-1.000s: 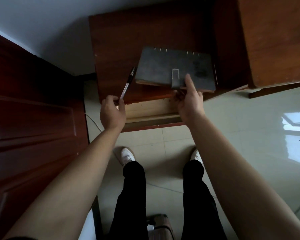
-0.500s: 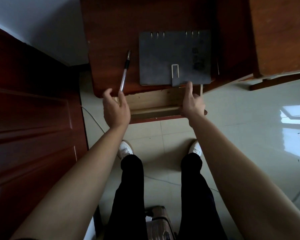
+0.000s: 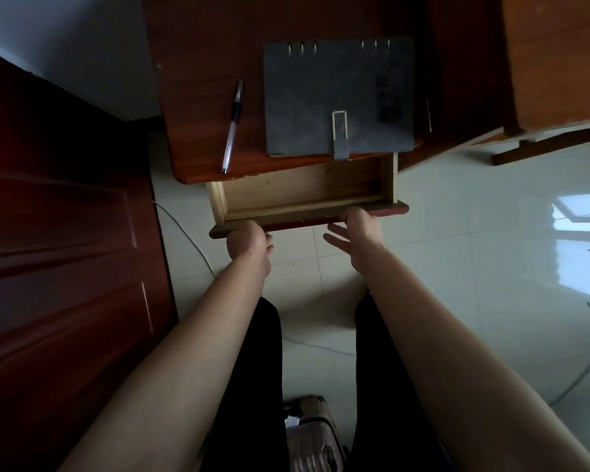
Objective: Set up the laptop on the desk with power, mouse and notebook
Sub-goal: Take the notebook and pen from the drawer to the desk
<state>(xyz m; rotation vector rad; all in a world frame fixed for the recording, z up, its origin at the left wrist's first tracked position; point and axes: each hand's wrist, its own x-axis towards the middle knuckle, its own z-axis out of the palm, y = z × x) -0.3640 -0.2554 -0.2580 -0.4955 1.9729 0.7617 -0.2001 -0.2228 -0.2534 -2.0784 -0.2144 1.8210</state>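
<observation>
Notebook (image 3: 338, 97) lies closed on the desk (image 3: 201, 80), pen (image 3: 232, 127) beside it, both beyond the fingertips. The hands are at the open drawer (image 3: 304, 207) front. Right hand (image 3: 358, 233) has loose, spread fingers; left hand (image 3: 249, 240) looks curled, can't tell if it's gripping. I'd guess the next step is an even push to shut it.

Room in a home; wooden desk (image 3: 201, 97) with pulled-out drawer (image 3: 304, 192); panelled door (image 3: 65, 267); tiled floor (image 3: 457, 233); suitcase (image 3: 310, 434) on it.
</observation>
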